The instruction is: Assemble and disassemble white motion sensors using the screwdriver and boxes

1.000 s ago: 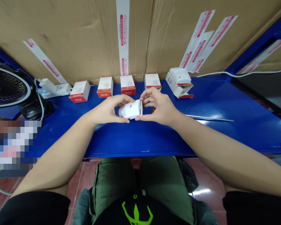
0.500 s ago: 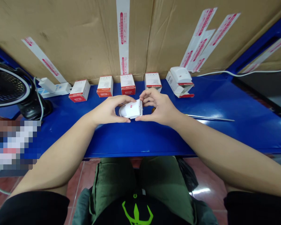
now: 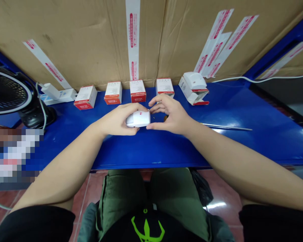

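My left hand (image 3: pixel 118 119) is wrapped around a white detector (image 3: pixel 141 118), a rounded plastic housing with a small red mark on its face. It is held just above the blue table, near the middle. At the detector's right end is my right hand (image 3: pixel 173 114), fingers curved and apart from the thumb. The thumb tip lies close to the detector's lower right corner; whether it touches I cannot tell. Between the right fingers and thumb a tiny bright piece (image 3: pixel 154 117) shows on the table. A screwdriver (image 3: pixel 227 127) lies partly hidden behind my right hand and wrist.
Along the back stand several red-and-white detector boxes (image 3: pixel 138 90). Another white detector (image 3: pixel 195 80) rests on an opened box (image 3: pixel 189 92) at the right. A black fan (image 3: pixel 7 90) and a power strip (image 3: pixel 65 95) are at the left. Cardboard (image 3: pixel 91 40) backs the blue table (image 3: pixel 146 154).
The detector has turned slightly and shifted left in my left hand, whose thumb has curled further under it. My right fingers have come away from its right end.
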A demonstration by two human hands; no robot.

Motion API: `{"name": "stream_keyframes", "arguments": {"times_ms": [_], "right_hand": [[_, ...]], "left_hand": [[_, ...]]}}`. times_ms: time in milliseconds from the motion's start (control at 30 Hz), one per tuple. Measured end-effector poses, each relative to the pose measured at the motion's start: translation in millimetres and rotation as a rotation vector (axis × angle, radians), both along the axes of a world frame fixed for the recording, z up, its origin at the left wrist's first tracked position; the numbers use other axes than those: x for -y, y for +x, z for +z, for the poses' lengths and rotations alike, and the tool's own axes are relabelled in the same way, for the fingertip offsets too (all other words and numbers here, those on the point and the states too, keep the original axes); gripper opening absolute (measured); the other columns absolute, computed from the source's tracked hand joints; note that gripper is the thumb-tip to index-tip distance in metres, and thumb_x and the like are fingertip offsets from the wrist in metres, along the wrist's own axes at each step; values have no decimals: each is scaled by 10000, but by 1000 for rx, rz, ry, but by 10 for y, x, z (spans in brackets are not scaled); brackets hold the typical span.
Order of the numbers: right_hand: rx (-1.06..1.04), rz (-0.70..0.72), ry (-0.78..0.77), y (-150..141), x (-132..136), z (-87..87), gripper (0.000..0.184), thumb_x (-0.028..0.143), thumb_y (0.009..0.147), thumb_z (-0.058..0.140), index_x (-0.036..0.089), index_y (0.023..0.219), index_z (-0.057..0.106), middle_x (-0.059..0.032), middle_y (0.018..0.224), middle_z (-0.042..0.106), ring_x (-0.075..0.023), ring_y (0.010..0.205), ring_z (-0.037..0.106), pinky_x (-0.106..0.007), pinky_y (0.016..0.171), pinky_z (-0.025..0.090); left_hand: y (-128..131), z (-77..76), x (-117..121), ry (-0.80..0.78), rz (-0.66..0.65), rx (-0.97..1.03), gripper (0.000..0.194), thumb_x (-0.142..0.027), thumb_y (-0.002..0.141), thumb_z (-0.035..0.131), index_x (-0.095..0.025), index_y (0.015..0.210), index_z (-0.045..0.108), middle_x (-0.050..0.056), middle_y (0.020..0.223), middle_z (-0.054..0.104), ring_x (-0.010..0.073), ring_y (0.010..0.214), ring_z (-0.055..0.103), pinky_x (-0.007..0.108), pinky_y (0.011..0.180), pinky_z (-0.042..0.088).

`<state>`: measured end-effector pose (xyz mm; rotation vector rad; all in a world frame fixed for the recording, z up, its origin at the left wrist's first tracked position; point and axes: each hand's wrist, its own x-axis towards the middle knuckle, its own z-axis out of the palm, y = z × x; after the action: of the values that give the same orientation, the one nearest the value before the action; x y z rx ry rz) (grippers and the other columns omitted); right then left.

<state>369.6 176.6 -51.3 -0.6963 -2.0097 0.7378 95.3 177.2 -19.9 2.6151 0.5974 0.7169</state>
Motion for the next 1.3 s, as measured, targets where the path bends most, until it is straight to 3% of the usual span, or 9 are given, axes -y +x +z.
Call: {"name": "stream_keyframes", "arguments": {"times_ms": [100, 167, 300, 467, 600, 767, 900, 1000, 1300], "right_hand": [[242, -106, 116, 131, -77, 68, 275, 445, 961, 806, 228, 1120, 748, -82, 1055, 803, -253, 974, 748, -453, 936, 624], [479, -189, 138, 180, -104, 103, 116, 300, 976, 723, 225, 1015, 804, -83, 959, 824, -281, 981, 746, -477, 945, 578], [790, -280, 60, 106, -58, 150, 189, 248, 990, 691, 246, 1021, 877, -81, 982, 871, -326, 1085, 761, -484, 958, 512], [948, -349, 91, -74, 66, 216, 263, 236, 1043, 649, 268, 1096, 904, -106, 1169, 887, -341, 1203, 747, -469, 935, 449], [1012, -361, 101, -115, 91, 239, 271, 201, 1055, 643, 262, 1085, 906, -116, 1179, 887, -334, 1211, 744, -464, 949, 426], [899, -319, 190, -29, 24, 186, 222, 171, 1006, 676, 257, 921, 862, -92, 1027, 887, -316, 1089, 760, -485, 961, 445], [451, -222, 147, 54, 8, 180, 126, 291, 991, 725, 262, 949, 841, -61, 946, 865, -265, 864, 756, -466, 866, 548], [146, -107, 129, 40, 62, 202, 170, 413, 1014, 738, 281, 981, 840, -49, 957, 858, -240, 814, 740, -438, 810, 604], [10, 33, 210, -52, 105, 170, 118, 365, 1019, 791, 294, 939, 839, -34, 951, 846, -218, 868, 745, -412, 856, 615]], "left_hand": [[-61, 13, -43, 41, 48, -39, 550, -240, 803, 669, -191, 1350, 632, 124, 1359, 774, 279, 1171, 763, 391, 1029, 609], [-99, 14, -74, 51, 86, -55, 574, -243, 790, 641, -183, 1360, 609, 139, 1392, 751, 286, 1192, 747, 392, 1029, 605], [-127, -16, -116, 54, 114, -74, 616, -247, 777, 624, -183, 1388, 582, 148, 1404, 730, 278, 1136, 738, 368, 942, 603], [-134, -79, -168, -19, 76, -61, 733, -266, 767, 646, -185, 1487, 535, 127, 1294, 739, 240, 913, 733, 331, 751, 570], [-134, -91, -180, -63, 64, -75, 644, -332, 854, 692, -192, 1468, 557, 100, 1207, 754, 216, 852, 725, 313, 730, 555], [-86, -64, -129, -82, 88, -38, 612, -544, 907, 838, -206, 1366, 613, 83, 1147, 773, 217, 888, 742, 309, 767, 561], [-43, -43, -79, -62, 80, 32, 455, -476, 917, 841, -208, 1219, 632, 63, 1099, 774, 191, 866, 730, 287, 747, 539], [-5, -46, -48, -82, 70, 97, 448, -493, 918, 850, -213, 1179, 619, 58, 1070, 772, 178, 826, 713, 282, 709, 524], [115, -48, 29, -122, 19, 132, 441, -511, 912, 866, -226, 1124, 604, 31, 998, 755, 175, 798, 702, 288, 702, 527]]}}
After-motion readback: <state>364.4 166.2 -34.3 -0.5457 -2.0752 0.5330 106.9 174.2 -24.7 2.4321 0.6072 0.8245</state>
